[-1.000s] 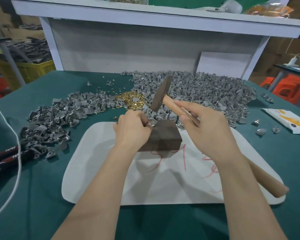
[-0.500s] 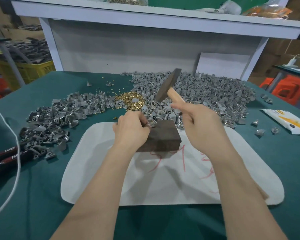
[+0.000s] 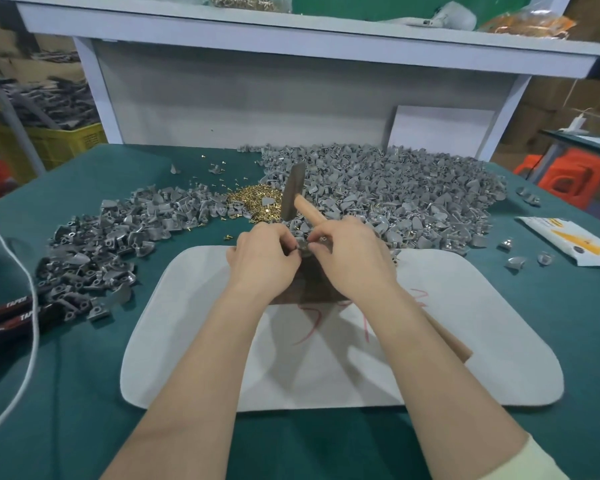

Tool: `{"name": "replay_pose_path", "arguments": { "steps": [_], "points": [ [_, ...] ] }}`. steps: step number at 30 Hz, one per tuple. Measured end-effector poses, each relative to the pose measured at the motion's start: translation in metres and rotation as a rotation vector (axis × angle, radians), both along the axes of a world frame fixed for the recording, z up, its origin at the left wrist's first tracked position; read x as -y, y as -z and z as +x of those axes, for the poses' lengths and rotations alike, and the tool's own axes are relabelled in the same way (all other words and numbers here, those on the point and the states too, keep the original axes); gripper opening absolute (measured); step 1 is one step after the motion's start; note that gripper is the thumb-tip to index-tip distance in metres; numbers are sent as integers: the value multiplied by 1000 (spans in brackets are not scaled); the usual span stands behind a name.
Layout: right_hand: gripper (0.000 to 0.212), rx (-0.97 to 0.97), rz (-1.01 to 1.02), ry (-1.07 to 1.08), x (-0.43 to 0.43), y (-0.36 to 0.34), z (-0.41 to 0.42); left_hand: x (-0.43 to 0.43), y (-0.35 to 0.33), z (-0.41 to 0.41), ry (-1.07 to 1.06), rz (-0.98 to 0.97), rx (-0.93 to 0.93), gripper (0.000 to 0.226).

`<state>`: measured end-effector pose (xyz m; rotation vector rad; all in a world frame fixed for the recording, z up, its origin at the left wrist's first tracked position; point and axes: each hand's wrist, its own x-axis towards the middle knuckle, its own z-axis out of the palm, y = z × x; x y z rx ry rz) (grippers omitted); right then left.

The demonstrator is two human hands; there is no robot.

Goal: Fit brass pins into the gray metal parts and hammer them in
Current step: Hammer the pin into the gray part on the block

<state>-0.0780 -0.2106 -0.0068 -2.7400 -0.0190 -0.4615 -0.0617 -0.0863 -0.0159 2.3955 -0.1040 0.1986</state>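
centre of frame: right hand (image 3: 350, 258), gripping the hammer (image 3: 293, 192), has swung in beside the left hand (image 3: 264, 258), which pinches a gray part (image 3: 303, 244) on the dark block (image 3: 312, 282); striking is paused, probably for realignment.

Gray parts (image 3: 395, 188), brass pins (image 3: 253, 202), teal tablecloth (image 3: 84, 393)
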Motion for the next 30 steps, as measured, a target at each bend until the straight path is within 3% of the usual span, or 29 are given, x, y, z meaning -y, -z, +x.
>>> {"name": "replay_pose_path", "arguments": {
  "steps": [20,30],
  "points": [
    [7,52,-53,-66,1,5,8,1,0,-1,-16,-3,-3,17],
    [23,49,-50,-80,1,7,13,1,0,0,7,5,5,10]
  ]
}}
